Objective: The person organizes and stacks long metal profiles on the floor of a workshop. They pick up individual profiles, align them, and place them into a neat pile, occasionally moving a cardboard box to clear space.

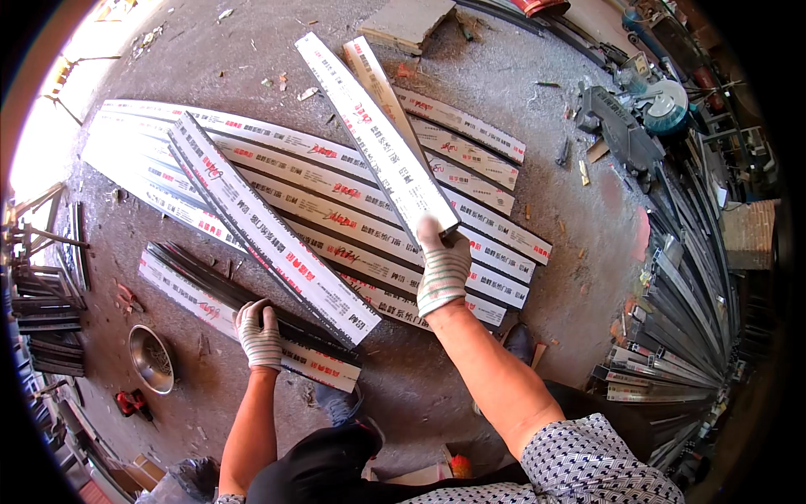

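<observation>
My right hand (443,267), in a striped knit glove, is closed on the near end of a long profile (378,139) covered in white printed film. The thumb lies on top of the film, and the bar slants away to the far left. My left hand (259,334), gloved alike, is wrapped round a dark metal profile (290,317) with white film along its near side (189,288). Its fingertips are partly hidden. Between the hands, another white-filmed profile (277,231) lies aslant over a row of similar profiles (353,220) on the floor.
A metal bowl (152,359), red-handled pliers (128,297) and a red power drill (133,405) lie at the left. Many bare metal profiles (688,294) are piled at the right, near a grey machine (620,126). A flat slab (405,23) lies at the far side.
</observation>
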Demonstrator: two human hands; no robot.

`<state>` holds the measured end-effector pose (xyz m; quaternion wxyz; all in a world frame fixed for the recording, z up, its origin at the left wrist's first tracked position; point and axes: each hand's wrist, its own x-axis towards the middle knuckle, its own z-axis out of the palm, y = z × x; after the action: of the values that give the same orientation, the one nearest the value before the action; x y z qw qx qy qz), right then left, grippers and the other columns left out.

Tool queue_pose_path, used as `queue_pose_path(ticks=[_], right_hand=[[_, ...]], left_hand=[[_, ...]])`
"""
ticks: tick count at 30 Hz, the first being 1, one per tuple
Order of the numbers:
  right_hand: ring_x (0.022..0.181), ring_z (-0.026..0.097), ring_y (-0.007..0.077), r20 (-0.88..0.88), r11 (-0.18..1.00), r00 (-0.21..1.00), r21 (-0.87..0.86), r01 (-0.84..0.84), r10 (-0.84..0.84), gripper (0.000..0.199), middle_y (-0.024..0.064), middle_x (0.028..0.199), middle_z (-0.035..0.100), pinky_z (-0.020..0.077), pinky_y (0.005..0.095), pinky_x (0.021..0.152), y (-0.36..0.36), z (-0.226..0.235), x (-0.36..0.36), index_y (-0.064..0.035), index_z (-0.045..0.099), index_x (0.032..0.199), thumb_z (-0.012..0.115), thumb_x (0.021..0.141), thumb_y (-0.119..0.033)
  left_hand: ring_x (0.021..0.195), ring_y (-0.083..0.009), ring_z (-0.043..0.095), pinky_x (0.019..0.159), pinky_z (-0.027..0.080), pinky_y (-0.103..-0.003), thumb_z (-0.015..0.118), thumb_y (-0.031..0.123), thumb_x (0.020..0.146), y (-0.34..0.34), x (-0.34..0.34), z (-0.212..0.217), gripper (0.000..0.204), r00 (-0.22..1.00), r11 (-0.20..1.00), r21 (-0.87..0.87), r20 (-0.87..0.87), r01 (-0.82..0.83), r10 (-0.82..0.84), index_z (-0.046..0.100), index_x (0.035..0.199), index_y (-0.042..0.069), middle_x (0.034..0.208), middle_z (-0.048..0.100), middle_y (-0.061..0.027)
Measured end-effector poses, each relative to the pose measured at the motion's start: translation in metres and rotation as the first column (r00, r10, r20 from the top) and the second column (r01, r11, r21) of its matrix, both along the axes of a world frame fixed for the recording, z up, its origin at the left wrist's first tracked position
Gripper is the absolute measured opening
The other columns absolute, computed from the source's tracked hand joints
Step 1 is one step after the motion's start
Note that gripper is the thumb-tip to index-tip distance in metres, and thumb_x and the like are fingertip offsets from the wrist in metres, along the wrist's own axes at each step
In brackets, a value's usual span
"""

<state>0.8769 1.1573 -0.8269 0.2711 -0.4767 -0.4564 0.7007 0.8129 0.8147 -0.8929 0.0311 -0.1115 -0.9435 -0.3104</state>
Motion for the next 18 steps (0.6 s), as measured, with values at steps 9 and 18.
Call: queue_pose_path(ticks=[9,18], right_hand=[[0.108,0.06,0.0195,-0.163,0.994,0.985,-0.084,-0.065,0.051,0.08,0.0147,0.121,0.065,0.0488,0.0349,0.1,-0.009,-0.014,0.052,0.0095,0.049,0.13,0.091,0.082,-0.04],[0.111,0.058,0.018,-0.096,0.993,0.995,-0.12,0.001,-0.013,0.08,0.0114,0.122,0.063,0.0464,0.0364,0.101,-0.025,0.025,0.122,0.0071,0.056,0.128,0.09,0.081,-0.048]], left_hand=[[0.099,-0.0099,0.06,0.092,0.049,-0.025,0.061,0.011,0.105,0.031,-0.019,0.064,0.02,0.99,0.87,0.479,0.12,-0.121,0.072,0.071,0.12,0.002,0.109,0.069,-0.0034],[0.115,-0.0171,0.065,0.101,0.052,-0.031,0.063,0.016,0.104,0.168,-0.035,0.156,0.034,0.838,0.726,0.684,0.351,0.075,-0.417,0.063,0.132,-0.004,0.122,0.07,-0.0106]])
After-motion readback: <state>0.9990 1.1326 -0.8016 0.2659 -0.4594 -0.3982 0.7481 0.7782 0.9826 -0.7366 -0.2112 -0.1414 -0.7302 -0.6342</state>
